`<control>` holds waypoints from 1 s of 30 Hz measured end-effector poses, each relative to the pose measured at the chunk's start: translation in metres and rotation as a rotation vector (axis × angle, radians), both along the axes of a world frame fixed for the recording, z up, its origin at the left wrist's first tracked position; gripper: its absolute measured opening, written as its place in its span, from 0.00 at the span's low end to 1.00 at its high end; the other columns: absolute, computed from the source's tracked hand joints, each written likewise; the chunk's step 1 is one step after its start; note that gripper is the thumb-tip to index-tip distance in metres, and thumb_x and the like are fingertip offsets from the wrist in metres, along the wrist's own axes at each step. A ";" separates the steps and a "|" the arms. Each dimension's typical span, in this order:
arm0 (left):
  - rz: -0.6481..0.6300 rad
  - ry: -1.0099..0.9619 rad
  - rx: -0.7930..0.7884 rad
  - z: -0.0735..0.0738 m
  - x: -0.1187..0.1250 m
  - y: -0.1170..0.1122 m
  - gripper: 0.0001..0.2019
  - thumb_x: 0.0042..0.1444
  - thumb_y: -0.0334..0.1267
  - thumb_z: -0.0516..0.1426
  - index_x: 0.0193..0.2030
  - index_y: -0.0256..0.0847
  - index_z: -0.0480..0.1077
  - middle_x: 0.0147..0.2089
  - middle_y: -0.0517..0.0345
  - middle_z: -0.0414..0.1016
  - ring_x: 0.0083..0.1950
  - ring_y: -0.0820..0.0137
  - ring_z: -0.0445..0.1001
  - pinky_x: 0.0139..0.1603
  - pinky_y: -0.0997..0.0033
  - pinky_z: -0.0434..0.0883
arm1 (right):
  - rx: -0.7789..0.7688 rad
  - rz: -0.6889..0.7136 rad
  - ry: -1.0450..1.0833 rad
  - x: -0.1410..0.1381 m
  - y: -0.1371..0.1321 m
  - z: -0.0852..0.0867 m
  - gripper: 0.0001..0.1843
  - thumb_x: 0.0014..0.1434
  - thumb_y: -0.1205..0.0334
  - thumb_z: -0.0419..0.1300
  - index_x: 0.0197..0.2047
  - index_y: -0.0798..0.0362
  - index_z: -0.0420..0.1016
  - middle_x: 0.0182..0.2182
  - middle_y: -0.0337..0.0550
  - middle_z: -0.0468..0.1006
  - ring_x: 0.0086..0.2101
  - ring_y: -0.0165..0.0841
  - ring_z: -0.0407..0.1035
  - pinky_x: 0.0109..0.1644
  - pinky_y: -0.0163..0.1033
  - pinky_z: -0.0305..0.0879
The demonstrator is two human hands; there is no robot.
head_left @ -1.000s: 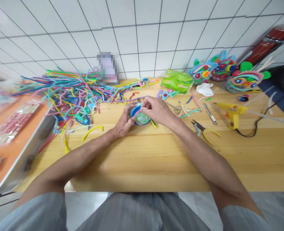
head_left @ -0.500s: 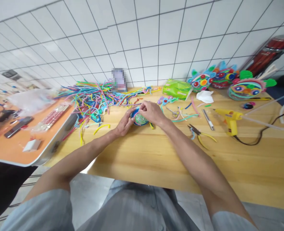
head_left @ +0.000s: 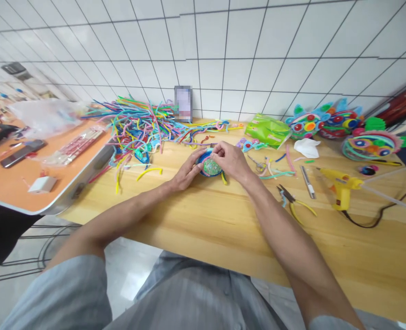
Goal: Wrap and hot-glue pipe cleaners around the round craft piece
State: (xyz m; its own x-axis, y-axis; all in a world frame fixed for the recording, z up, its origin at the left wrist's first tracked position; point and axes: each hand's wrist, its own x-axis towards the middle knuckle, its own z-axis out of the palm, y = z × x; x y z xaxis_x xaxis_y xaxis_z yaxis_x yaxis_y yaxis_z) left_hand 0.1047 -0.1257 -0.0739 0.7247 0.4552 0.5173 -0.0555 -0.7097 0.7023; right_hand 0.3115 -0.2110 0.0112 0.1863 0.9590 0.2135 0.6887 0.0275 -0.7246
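Note:
A small round craft piece [head_left: 212, 167], greenish in the middle with blue and pink fuzzy strips around its rim, sits low over the wooden table. My left hand [head_left: 188, 171] grips its left side, thumb on the near edge and fingers along the far edge. At the upper right of the piece, my right hand [head_left: 233, 160] is closed in a pinch against it. Whatever lies between those fingertips is hidden. A yellow pipe cleaner end [head_left: 224, 178] shows just below the piece, beside my right wrist.
Tangled pipe cleaners [head_left: 144, 123] heap at the back left, before a propped phone [head_left: 183, 103]. Rightward lie pliers [head_left: 294, 200], a utility knife [head_left: 308, 182], a yellow glue gun [head_left: 342, 185] and a green packet [head_left: 267, 131]. Decorated fuzzy faces [head_left: 309, 123] stand behind. An orange-topped table [head_left: 13, 188] adjoins at left.
The camera's view has shifted, so the table things appear farther right. Both hands stay on the round craft piece, with the right still pinching at its upper right edge.

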 end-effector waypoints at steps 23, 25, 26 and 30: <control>-0.036 -0.064 -0.062 -0.003 0.002 -0.003 0.26 0.79 0.48 0.54 0.80 0.55 0.58 0.81 0.46 0.61 0.84 0.54 0.60 0.85 0.41 0.61 | -0.004 -0.016 0.092 -0.003 -0.009 -0.001 0.01 0.59 0.65 0.63 0.35 0.49 0.76 0.27 0.34 0.76 0.28 0.30 0.67 0.36 0.37 0.63; -0.051 -0.066 -0.089 -0.001 0.002 -0.004 0.27 0.79 0.47 0.55 0.81 0.55 0.58 0.82 0.47 0.60 0.84 0.54 0.59 0.85 0.41 0.61 | -0.012 -0.012 0.094 -0.003 -0.010 0.001 0.01 0.59 0.64 0.63 0.35 0.49 0.76 0.27 0.34 0.75 0.28 0.30 0.66 0.35 0.37 0.62; -0.061 -0.070 -0.094 -0.001 0.001 -0.003 0.27 0.79 0.47 0.55 0.81 0.56 0.58 0.82 0.47 0.60 0.85 0.55 0.59 0.85 0.41 0.61 | -0.015 -0.009 0.098 -0.003 -0.010 0.002 0.01 0.58 0.64 0.63 0.35 0.49 0.76 0.26 0.34 0.75 0.28 0.30 0.66 0.34 0.37 0.61; -0.098 -0.085 -0.041 -0.002 0.000 0.002 0.28 0.79 0.44 0.56 0.81 0.57 0.57 0.82 0.48 0.61 0.84 0.55 0.60 0.84 0.42 0.62 | -0.023 -0.008 0.114 -0.002 -0.011 0.002 0.00 0.58 0.64 0.63 0.35 0.49 0.75 0.25 0.33 0.73 0.27 0.29 0.65 0.32 0.36 0.60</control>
